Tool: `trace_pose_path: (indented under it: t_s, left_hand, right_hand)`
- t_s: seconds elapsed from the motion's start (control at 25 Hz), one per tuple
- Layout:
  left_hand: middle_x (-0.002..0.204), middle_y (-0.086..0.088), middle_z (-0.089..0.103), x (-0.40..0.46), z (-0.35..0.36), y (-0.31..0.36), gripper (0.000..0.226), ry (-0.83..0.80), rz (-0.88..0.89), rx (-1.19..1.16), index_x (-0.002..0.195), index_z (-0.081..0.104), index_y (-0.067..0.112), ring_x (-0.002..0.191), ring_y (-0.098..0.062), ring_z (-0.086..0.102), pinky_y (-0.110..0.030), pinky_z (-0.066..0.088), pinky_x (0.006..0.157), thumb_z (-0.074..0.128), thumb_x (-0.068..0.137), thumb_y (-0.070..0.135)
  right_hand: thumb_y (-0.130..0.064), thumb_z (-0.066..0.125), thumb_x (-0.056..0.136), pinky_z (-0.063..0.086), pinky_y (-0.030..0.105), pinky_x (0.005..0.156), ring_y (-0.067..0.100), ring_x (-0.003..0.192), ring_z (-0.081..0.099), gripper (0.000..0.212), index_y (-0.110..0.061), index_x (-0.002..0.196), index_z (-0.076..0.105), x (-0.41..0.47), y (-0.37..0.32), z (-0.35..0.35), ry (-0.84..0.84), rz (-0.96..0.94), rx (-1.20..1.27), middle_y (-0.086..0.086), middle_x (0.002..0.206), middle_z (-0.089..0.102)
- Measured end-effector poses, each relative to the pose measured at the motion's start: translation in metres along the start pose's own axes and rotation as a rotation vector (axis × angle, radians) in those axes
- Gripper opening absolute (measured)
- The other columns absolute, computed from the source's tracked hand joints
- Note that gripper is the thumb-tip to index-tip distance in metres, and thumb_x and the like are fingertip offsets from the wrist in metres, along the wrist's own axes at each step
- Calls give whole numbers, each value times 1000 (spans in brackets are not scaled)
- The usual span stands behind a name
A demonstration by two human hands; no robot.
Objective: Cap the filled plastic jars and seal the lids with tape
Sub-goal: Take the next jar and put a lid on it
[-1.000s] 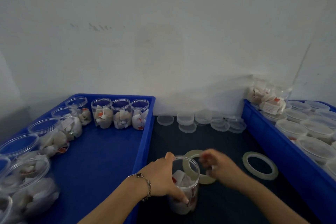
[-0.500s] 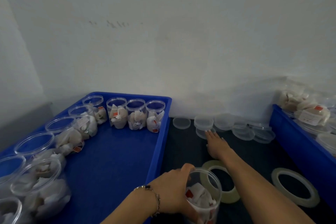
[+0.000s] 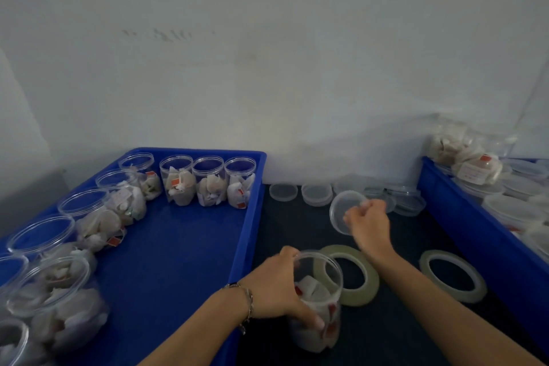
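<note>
My left hand grips an open, clear plastic jar standing upright on the dark table, fingers curled round its side. The jar holds white sachets with red tags. My right hand pinches a round translucent plastic lid, tilted, raised off the table. A pale ring of tape lies just behind the jar.

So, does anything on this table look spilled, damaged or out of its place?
Nothing stands out. The left hand holds the open jar upright on the dark table, the right hand holds a clear lid, and two tape rolls lie flat. No spill is visible.
</note>
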State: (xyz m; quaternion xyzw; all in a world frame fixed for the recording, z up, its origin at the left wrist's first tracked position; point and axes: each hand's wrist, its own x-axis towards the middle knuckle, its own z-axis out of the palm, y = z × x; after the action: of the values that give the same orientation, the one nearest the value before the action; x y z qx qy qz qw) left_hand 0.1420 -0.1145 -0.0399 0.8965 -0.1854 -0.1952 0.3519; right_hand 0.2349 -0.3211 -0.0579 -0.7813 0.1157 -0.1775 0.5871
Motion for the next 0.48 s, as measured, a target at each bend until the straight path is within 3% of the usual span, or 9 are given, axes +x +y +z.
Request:
trace_pose_path:
  t_s: [0.08, 0.12, 0.24, 0.36, 0.48]
  left_hand:
    - [128, 9, 44, 2, 2, 1, 100, 95, -20, -36, 128, 34, 23, 118, -7, 44, -28, 45, 98, 87, 48, 49]
    - [128, 8, 43, 2, 4, 2, 100, 150, -15, -54, 128, 34, 23, 118, -7, 44, -28, 45, 98, 87, 46, 49]
    - [127, 9, 41, 0, 7, 5, 97, 263, 63, -95, 127, 39, 27, 119, -6, 43, -30, 44, 100, 87, 46, 49]
    - [122, 14, 45, -4, 5, 12, 90, 314, 171, -58, 125, 44, 32, 113, -2, 46, -28, 46, 97, 83, 47, 56]
    - [116, 21, 52, -10, 4, 18, 82, 244, 196, -84, 119, 41, 46, 106, 4, 52, -22, 47, 91, 77, 46, 61]
  right_hand:
    - [-7, 48, 94, 51, 22, 49, 16, 66, 60, 6, -2, 96, 51, -19, -20, -28, -12, 173, 405, 12, 79, 59]
    - [-8, 50, 95, 51, 22, 49, 16, 66, 60, 8, -2, 99, 54, -30, -27, -39, -82, 235, 487, 11, 79, 59]
    - [-13, 58, 93, 53, 25, 58, 16, 72, 63, 17, -9, 109, 60, -70, -27, -53, -348, 246, 292, 9, 92, 66]
    - [-13, 54, 95, 52, 27, 81, 12, 95, 64, 23, -24, 111, 66, -96, -32, -50, -447, 80, 78, -2, 105, 68]
    - [-7, 47, 97, 45, 21, 96, 1, 111, 57, 38, -36, 107, 69, -105, -52, -48, -542, -55, -16, -16, 116, 65]
